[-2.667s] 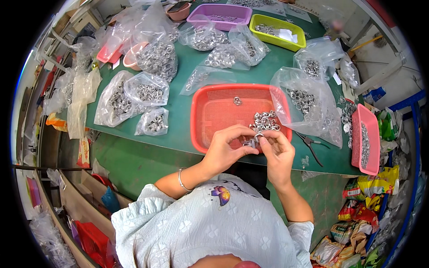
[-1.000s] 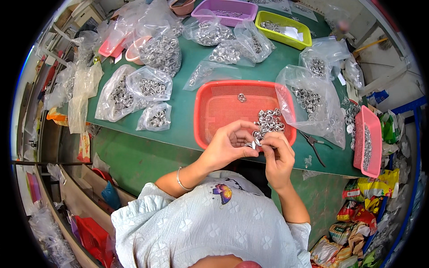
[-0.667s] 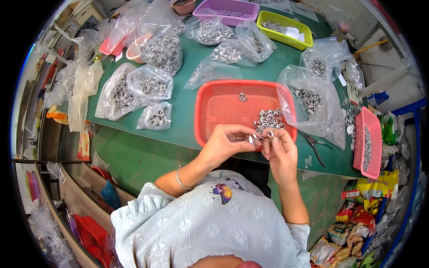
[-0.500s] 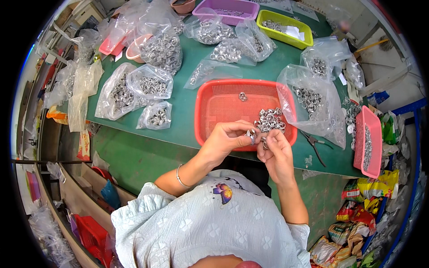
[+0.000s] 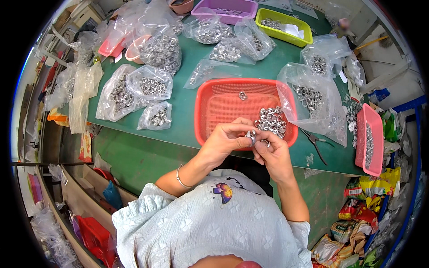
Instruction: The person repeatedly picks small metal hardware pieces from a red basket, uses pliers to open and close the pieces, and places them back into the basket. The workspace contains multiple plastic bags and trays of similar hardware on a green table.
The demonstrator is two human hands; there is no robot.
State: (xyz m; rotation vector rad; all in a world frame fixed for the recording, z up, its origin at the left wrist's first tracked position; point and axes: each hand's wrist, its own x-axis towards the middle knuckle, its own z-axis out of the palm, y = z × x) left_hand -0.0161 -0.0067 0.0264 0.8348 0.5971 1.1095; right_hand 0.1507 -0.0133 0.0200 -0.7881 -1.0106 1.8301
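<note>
Green worktable (image 5: 187,111) carries clear bags of metal rings toward its far and left edges. Red mesh tray (image 5: 223,105) sits at the near edge, a heap of silver rings (image 5: 271,121) in its near right corner. Left hand (image 5: 225,140) and right hand (image 5: 273,154) meet over the tray's near rim, fingertips pinching a small metal ring (image 5: 251,135) between them. Pliers (image 5: 315,143) lie right of the tray; pink tray (image 5: 361,129) at the right edge.
</note>
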